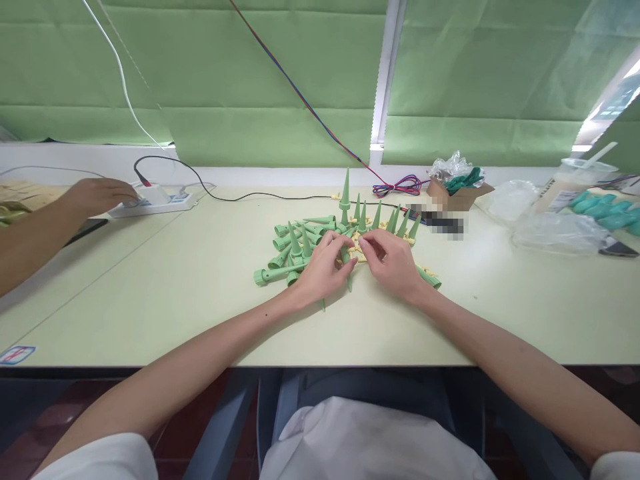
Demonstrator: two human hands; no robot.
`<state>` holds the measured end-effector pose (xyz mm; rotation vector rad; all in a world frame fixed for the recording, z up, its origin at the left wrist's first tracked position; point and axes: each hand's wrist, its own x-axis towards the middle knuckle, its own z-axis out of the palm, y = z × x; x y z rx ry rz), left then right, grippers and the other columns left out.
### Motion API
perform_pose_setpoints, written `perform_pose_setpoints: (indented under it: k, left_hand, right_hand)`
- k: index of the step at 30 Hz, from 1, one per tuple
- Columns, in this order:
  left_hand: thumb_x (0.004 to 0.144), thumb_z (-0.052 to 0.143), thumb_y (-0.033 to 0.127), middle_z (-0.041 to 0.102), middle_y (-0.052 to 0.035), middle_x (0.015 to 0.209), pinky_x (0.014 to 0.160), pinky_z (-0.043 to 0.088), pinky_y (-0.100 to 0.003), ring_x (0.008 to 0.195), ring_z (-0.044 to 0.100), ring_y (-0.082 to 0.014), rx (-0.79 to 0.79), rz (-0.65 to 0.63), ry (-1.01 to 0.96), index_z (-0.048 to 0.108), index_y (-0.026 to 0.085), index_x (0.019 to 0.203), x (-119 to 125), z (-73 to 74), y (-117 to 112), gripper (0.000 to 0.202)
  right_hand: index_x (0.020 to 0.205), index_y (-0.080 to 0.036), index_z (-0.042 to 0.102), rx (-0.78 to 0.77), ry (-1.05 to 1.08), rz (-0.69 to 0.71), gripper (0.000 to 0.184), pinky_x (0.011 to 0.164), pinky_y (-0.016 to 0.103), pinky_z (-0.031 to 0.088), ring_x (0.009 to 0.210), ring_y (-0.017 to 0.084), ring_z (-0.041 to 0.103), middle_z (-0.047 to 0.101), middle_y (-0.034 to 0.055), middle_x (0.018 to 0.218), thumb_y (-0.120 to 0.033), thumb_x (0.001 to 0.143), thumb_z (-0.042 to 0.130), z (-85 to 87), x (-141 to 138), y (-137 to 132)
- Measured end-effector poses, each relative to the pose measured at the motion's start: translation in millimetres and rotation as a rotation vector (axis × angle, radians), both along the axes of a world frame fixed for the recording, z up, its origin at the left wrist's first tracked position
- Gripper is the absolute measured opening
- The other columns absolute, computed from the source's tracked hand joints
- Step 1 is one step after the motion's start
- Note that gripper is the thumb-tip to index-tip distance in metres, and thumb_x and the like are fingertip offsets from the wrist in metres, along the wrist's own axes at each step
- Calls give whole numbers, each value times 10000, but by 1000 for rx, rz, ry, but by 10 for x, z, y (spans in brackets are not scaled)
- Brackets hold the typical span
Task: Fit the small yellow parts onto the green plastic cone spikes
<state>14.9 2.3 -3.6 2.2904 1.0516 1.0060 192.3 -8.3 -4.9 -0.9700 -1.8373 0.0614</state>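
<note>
A heap of green plastic cone spikes (295,243) lies on the pale table (175,293), some upright, some on their sides, with small yellow parts (357,252) scattered among them. My left hand (323,267) is closed round one green spike (346,263) that points down toward me. My right hand (393,260) sits right next to it, thumb and forefinger pinched at a small yellow part beside the spike's top. A tall upright spike (345,193) stands behind the heap.
Another person's hand (95,197) rests on a white power strip (155,200) at the far left. A cardboard box (457,193) with plastic bags, a clear bag (555,230) and teal pieces (607,210) sit at the right. Cables (240,195) cross the back.
</note>
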Motion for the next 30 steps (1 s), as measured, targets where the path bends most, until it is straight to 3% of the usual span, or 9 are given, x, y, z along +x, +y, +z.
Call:
perform_pose_setpoints:
  k: [10, 30]
  left_hand:
    - [921, 566, 212, 497, -42, 1045, 689, 551, -282, 709, 546, -98, 3, 5, -4, 584, 197, 1092, 2, 0, 2, 173]
    - [876, 614, 182, 566, -42, 1099, 647, 521, -283, 630, 561, -87, 34, 75, 34, 558, 195, 1135, -26, 26, 15, 266]
  right_hand:
    - [838, -194, 589, -7, -4, -6, 176, 600, 278, 410, 621, 144, 533, 638, 29, 752, -263, 978, 508, -11, -7, 0]
    - [936, -202, 639, -175, -61, 55, 104, 672, 315, 469, 740, 187, 605, 685, 56, 890, -211, 949, 537, -44, -16, 31]
